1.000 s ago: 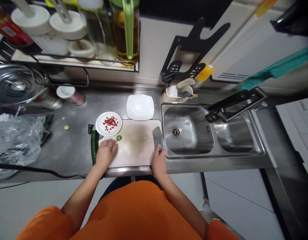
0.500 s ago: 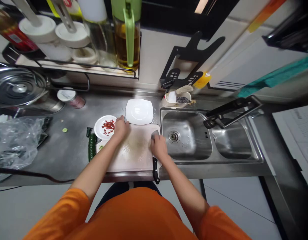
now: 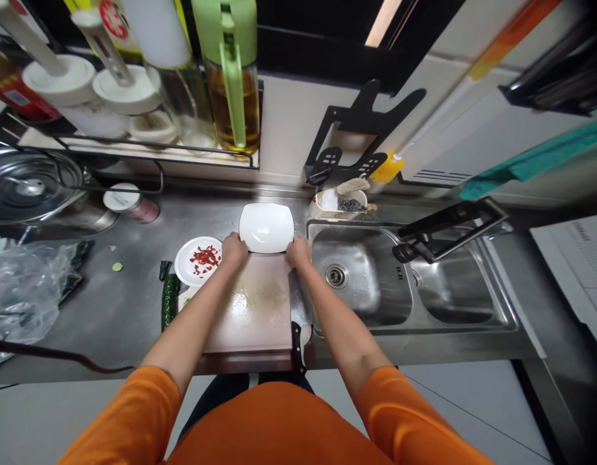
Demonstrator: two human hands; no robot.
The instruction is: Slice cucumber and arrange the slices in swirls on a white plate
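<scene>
A white square plate (image 3: 266, 227) is at the far edge of the cutting board (image 3: 252, 316), between my two hands. My left hand (image 3: 234, 250) is closed at the plate's near left corner. At its near right corner, my right hand (image 3: 298, 252) is closed too; both sets of fingertips are partly hidden. Wet marks show on the pale board. A knife (image 3: 297, 342) with a black handle lies along the board's right side, its blade below my right forearm. Left of my left hand is a round white plate (image 3: 198, 274) with chopped red pieces (image 3: 205, 259).
A cucumber (image 3: 169, 301) lies left of the board. The double sink (image 3: 361, 278) is on the right, with a black faucet fixture (image 3: 448, 229) over it. A plastic bag (image 3: 27, 278) and a lidded pot (image 3: 34, 187) are at the left. Bottles stand on the rack (image 3: 182, 155).
My right hand has moved from the knife blade beside the board up to the plate's right corner. My left hand has closed at its left corner. The plate's surface now catches the light differently.
</scene>
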